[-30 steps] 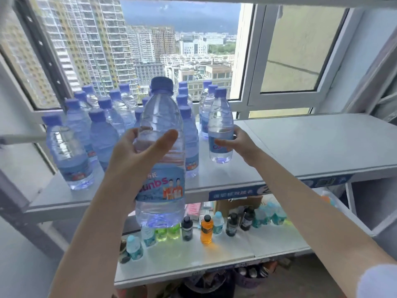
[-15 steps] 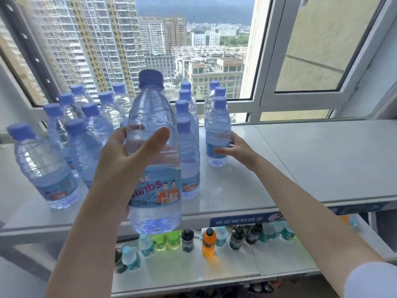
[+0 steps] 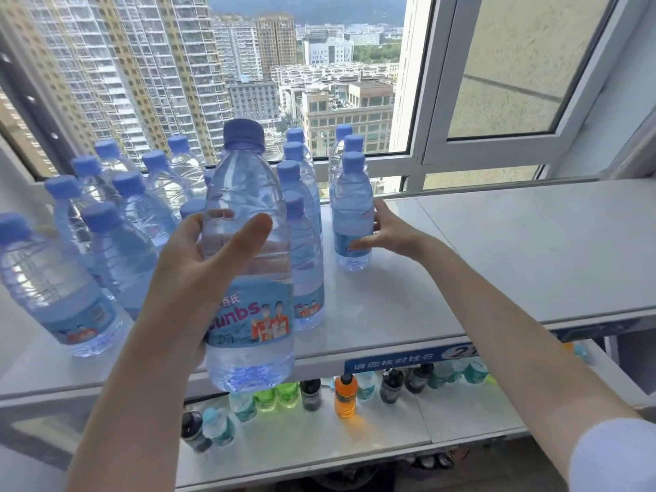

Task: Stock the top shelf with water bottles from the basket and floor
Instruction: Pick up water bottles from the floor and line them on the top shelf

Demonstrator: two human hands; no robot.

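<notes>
My left hand [image 3: 198,271] grips a large clear water bottle [image 3: 248,193] with a blue cap and a blue label, upright in the air in front of the top shelf's front edge. Its base hangs below the shelf board. The white top shelf [image 3: 497,250] carries several matching water bottles [image 3: 135,214] crowded on its left half. My right hand [image 3: 394,236] is cupped loosely beside the rightmost bottle [image 3: 351,200], which stands on the shelf. The thumb touches that bottle's label and the fingers are spread behind it. No basket or floor is in view.
The right half of the top shelf is bare board. A window frame [image 3: 426,161] runs right behind the shelf. A lower shelf [image 3: 355,435] holds a row of small drink bottles, among them an orange one [image 3: 346,395].
My right hand set its bottle down on the shelf next to the others and loosened its fingers. The bottle in my left hand rose a little toward the shelf edge.
</notes>
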